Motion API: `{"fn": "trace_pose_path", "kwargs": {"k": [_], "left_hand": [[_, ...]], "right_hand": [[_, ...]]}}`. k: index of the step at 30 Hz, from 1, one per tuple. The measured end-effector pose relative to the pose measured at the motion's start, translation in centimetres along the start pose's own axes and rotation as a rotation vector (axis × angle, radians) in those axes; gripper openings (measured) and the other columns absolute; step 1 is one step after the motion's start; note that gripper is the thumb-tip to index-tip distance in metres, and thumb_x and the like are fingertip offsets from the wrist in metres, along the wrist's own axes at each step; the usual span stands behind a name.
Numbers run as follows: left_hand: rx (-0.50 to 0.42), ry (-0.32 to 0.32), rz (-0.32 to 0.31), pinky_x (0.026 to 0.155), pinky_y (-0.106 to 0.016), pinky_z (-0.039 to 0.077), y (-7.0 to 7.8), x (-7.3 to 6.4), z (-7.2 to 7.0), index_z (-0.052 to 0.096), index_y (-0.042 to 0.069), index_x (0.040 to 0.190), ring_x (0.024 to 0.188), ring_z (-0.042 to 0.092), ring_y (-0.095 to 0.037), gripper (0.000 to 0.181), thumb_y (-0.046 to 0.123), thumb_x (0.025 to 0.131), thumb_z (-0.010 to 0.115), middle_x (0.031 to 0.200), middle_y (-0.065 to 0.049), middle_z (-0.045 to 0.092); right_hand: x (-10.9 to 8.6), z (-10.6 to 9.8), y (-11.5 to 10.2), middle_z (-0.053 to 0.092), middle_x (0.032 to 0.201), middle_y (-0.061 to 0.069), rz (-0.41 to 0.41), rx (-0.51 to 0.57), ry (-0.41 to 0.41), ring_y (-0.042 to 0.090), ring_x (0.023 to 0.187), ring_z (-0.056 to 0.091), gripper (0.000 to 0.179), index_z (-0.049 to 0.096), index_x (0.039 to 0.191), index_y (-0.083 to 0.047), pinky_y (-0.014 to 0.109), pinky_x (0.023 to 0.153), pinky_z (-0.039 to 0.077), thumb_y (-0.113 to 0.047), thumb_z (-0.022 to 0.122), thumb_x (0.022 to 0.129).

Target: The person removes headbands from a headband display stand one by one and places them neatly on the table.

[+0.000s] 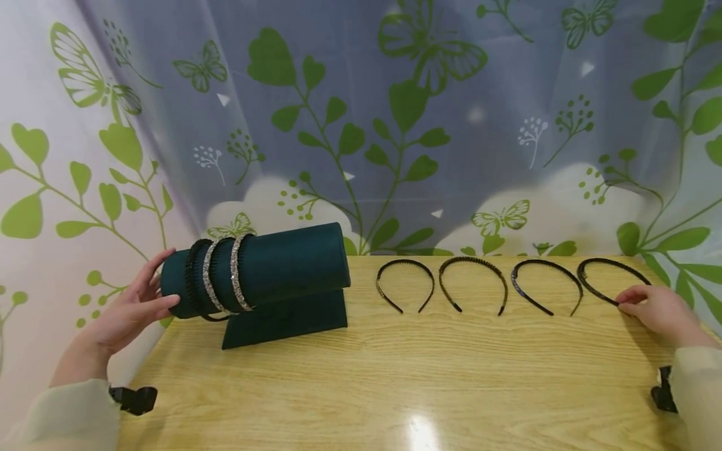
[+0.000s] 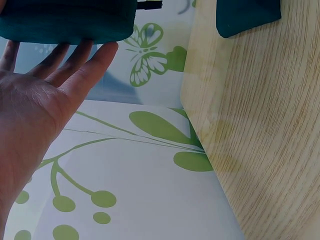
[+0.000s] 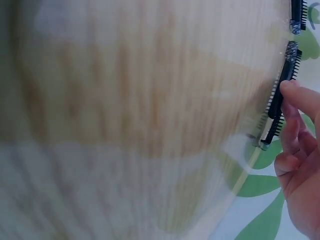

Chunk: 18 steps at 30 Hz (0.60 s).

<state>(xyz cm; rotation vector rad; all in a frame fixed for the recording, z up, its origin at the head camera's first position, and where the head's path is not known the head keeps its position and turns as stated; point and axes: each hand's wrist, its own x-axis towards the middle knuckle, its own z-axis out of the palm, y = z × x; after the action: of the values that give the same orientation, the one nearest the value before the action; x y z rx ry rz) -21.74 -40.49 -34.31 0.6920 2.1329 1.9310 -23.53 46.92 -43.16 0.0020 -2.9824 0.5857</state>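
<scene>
My left hand (image 1: 126,310) holds the left end of a dark green cylindrical headband stand (image 1: 293,257), thumb in front and fingers at the back. In the left wrist view, its fingertips touch the rim of the stand's end (image 2: 75,25). A black headband (image 1: 194,275) and two glittery silver headbands (image 1: 235,269) are round the roll. At the far right, my right hand (image 1: 668,313) pinches one arm of a black toothed headband (image 1: 615,262) between thumb and fingers. The right wrist view shows this headband (image 3: 285,75) edge-on in the pinch.
Left of the held headband, a row of three more lies on the wooden table (image 1: 395,382): a thin dark one (image 1: 405,262), a braided-looking one (image 1: 474,259) and one with a bluish side (image 1: 521,291). Behind hangs a leaf-and-butterfly curtain (image 1: 350,94).
</scene>
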Motion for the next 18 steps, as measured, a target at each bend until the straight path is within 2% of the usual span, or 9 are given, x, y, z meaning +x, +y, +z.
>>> {"fn": "trace_pose_path", "kwargs": {"k": [4,7,10,14,15,18], "left_hand": [[0.006,-0.004,0.001,0.086,-0.029,0.050,0.1,-0.1,-0.1,0.007,0.032,0.156,0.119,0.048,-0.004,0.079,-0.011,0.099,0.039,0.144,0.005,0.026],[0.017,-0.002,0.003,0.085,-0.029,0.049,0.1,-0.1,-0.1,0.006,0.032,0.156,0.119,0.048,-0.003,0.079,-0.011,0.099,0.040,0.144,0.006,0.026],[0.023,0.000,0.005,0.085,-0.028,0.049,0.2,-0.2,-0.1,0.006,0.032,0.156,0.120,0.047,-0.003,0.079,-0.011,0.099,0.039,0.145,0.006,0.025],[0.014,-0.003,0.006,0.086,-0.028,0.049,0.2,-0.2,-0.1,0.006,0.032,0.156,0.121,0.046,-0.003,0.079,-0.011,0.099,0.039,0.145,0.006,0.024],[0.013,-0.003,0.005,0.086,-0.028,0.049,0.2,-0.2,-0.1,0.006,0.032,0.156,0.121,0.046,-0.003,0.079,-0.011,0.099,0.039,0.145,0.005,0.025],[0.009,-0.003,0.001,0.086,-0.028,0.049,0.1,-0.1,0.0,0.007,0.032,0.156,0.120,0.047,-0.003,0.079,-0.011,0.099,0.040,0.145,0.005,0.025]], "right_hand": [[0.2,-0.5,-1.8,0.059,0.097,0.030,0.002,0.026,0.037,0.041,0.076,0.057,0.028,0.060,0.106,0.011,0.048,0.061,0.043,-0.014,0.065,0.093],[0.6,-1.5,-4.6,0.059,0.101,0.028,-0.033,0.069,0.086,0.031,0.073,0.056,0.035,0.060,0.112,0.008,0.038,0.055,0.042,-0.022,0.063,0.096],[0.9,-2.5,-8.6,0.060,0.105,0.025,-0.083,0.150,0.125,0.015,0.075,0.054,0.038,0.060,0.117,0.004,0.034,0.057,0.041,-0.027,0.063,0.096],[1.2,-3.2,-14.7,0.060,0.111,0.021,-0.196,0.285,0.138,-0.004,0.082,0.049,0.039,0.057,0.125,0.000,0.028,0.063,0.045,-0.025,0.064,0.096],[1.2,-3.2,-16.3,0.059,0.113,0.020,-0.232,0.317,0.130,-0.007,0.083,0.049,0.040,0.056,0.127,0.000,0.026,0.066,0.044,-0.024,0.064,0.096],[1.3,-3.0,-21.0,0.058,0.119,0.017,-0.338,0.396,0.092,-0.001,0.093,0.051,0.040,0.054,0.130,-0.001,0.023,0.073,0.044,-0.021,0.064,0.096]]}}
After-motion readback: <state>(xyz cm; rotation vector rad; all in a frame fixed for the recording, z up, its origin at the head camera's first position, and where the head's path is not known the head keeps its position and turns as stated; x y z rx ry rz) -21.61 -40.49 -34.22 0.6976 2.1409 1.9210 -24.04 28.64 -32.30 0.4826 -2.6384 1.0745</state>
